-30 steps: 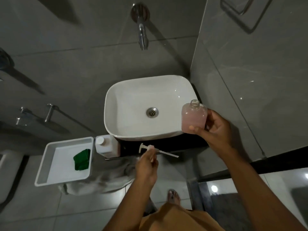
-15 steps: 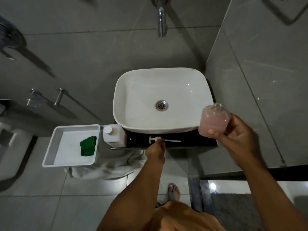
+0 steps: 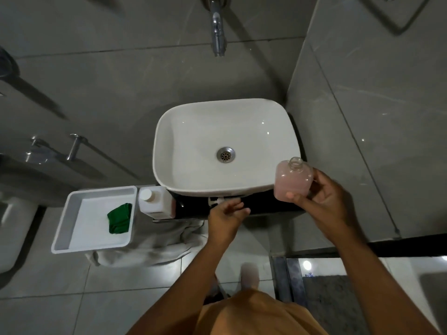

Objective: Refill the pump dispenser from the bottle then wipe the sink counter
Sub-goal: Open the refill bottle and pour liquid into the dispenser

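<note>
Head view — dispenser beside sink rim

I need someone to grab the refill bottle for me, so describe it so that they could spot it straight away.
Find the white basin. At its front left corner, on the dark counter, stands the refill bottle, beside the white tray. It is a squarish white bottle with a round white cap, unlike the clear pink dispenser.

Grey tiled walls, glossy tiled floor, possibly a toilet
</note>
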A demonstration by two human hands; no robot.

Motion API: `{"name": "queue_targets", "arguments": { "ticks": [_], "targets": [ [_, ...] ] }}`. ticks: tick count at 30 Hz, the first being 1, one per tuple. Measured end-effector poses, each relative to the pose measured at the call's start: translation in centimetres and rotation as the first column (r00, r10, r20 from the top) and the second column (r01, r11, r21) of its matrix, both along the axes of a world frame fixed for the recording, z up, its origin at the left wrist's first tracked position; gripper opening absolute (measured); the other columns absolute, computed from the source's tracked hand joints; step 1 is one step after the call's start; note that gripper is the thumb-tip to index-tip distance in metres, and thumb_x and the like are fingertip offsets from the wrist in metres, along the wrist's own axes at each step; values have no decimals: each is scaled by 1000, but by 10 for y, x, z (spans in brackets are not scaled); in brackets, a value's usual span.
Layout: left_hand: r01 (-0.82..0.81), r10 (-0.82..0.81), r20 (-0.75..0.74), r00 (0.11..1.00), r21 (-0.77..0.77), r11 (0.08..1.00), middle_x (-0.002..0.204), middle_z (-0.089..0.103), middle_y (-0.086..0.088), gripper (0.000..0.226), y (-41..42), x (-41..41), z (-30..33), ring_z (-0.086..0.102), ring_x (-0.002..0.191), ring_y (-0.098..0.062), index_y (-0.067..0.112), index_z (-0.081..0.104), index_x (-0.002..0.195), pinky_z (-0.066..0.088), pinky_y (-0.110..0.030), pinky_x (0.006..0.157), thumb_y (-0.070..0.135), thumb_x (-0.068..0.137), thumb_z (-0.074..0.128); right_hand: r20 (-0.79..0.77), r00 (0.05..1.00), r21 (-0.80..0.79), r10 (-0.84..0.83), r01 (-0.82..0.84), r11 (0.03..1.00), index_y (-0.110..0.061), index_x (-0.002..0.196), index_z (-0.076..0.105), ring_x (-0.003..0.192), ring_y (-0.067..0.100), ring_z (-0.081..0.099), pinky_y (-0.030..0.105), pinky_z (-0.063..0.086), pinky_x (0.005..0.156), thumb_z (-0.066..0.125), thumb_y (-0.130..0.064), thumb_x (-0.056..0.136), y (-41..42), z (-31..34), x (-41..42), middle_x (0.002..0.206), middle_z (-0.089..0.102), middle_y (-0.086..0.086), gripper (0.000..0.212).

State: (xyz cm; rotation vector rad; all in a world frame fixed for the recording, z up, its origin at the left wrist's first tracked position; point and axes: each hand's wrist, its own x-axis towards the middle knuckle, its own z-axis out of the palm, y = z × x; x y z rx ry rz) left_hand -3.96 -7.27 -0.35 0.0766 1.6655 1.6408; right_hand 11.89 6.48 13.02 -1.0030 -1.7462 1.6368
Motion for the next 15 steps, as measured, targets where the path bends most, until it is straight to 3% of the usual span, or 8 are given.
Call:
{"name": "queue_targets", "arguments": {
  "ticks": [2,4,6,9,12,15],
  "targets": [
    [247,-233,-157,960,73,966,109,80,6,50,2,6,20,76,101,-13,21,75,116,60,-24,86,4,73,91,-3,1000,-16,-5,5,1000,3,136,53,103,3,68,12,54,80,74,22,74,-3,-9,3,127,64,13,68],
    [432,-390,-286,875,99,897,124,75,8,69,11,9,37,71,115,-9,21,68,133,58,-24,93,14,70,94,21,1000,-5,-8,8,1000,3,133,55,102,0,69,12,54,81,76,21,73,-5,-22,7,123,67,11,67],
    [543,-466,-383,798,119,831,127,74,6,70,22,12,46,69,120,-11,21,66,137,57,-29,100,15,72,93,38,999,-6,-13,13,1000,2,134,57,106,3,69,14,55,83,80,16,72,-5,-40,10,123,68,11,67],
    [552,-456,-439,774,116,826,118,78,8,56,33,16,41,74,111,-13,20,71,128,59,-32,97,12,76,90,33,999,-46,-29,31,998,-2,135,58,119,27,66,26,57,92,83,10,73,-2,-65,16,129,67,14,68],
    [514,-440,-476,762,30,857,111,80,7,52,36,20,24,75,105,-9,21,72,124,60,-28,92,12,76,90,56,998,-63,-5,8,998,-15,141,56,126,26,63,39,54,102,85,-2,76,0,-85,22,133,67,7,73],
    [464,-434,-538,723,-88,881,104,78,13,47,40,29,1,74,95,1,19,73,119,57,-16,83,7,76,88,197,980,-5,16,-15,1000,-51,143,46,123,16,63,25,53,98,84,-22,77,-3,-100,23,140,61,1,81]
  ]
}}
